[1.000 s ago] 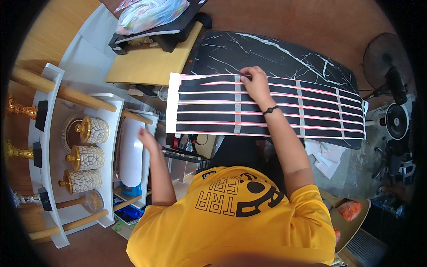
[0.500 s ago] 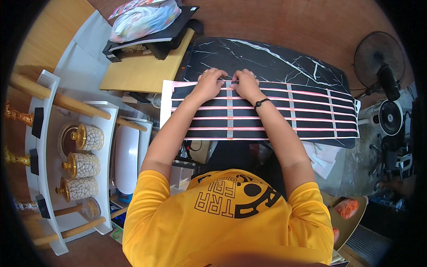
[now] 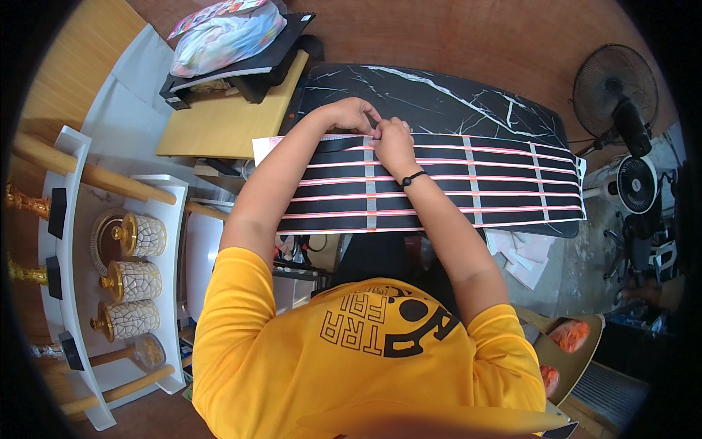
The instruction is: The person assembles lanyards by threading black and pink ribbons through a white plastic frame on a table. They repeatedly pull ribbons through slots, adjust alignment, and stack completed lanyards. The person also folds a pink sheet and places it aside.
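Note:
A long sheet of black strips [image 3: 431, 184] lies across the dark table, with pink-and-white lines between the strips. Grey bands [image 3: 371, 192] cross it from near edge to far edge. Both hands meet at its far edge, beside the leftmost band. My left hand [image 3: 351, 115] arches over the edge, its thumb and fingertips pinched together. My right hand [image 3: 395, 145] is closed, its fingers bent down at the same spot and touching the left fingertips. What sits between the fingers is too small and hidden to make out. Left of them, the farthest black strip [image 3: 338, 145] looks slightly raised.
The black marble-patterned table [image 3: 431, 99] extends beyond the sheet. Behind on the left, a bag [image 3: 230, 40] rests on a black machine above a wooden desk [image 3: 212, 132]. Fans [image 3: 635, 183] stand at right. White shelves [image 3: 164, 293] with lidded jars [image 3: 139, 280] flank my left side.
My left hand has shifted right and its elbow has swung outward, bringing its fingertips to the right hand. My right hand has turned and closed. The left end of the far strip now looks raised.

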{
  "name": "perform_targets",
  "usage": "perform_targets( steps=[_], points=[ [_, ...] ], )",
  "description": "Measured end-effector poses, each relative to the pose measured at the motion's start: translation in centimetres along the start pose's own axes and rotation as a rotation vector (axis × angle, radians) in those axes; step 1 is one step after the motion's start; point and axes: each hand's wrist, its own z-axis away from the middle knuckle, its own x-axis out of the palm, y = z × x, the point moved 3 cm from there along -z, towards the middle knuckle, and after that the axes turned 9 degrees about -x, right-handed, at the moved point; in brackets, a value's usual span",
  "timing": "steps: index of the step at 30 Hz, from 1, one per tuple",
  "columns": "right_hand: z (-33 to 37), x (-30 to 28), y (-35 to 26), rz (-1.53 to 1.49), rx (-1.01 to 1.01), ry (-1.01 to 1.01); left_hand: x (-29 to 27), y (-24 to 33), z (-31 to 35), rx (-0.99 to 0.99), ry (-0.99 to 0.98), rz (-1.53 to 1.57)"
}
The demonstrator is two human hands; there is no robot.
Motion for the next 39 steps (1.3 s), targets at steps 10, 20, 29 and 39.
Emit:
perform_targets(
  steps=[10, 20, 29, 39],
  points=[
    [0.3, 0.3, 0.7, -0.126, 0.023, 0.101, 0.2, 0.3, -0.4, 0.097, 0.105, -0.129],
    [0.7, 0.8, 0.1, -0.098, 0.060, 0.177, 0.7, -0.3, -0.6, -0.053, 0.194, 0.033],
    [1.8, 0.6, 0.2, -0.228, -0.084, 0.293, 0.5, -0.4, -0.8, 0.015, 0.327, -0.147],
    [-0.5, 0.0, 1.8, -0.226, -0.198, 0.151, 0.5, 1.8, 5.0, 0.327, 0.921, -0.100]
  ],
)
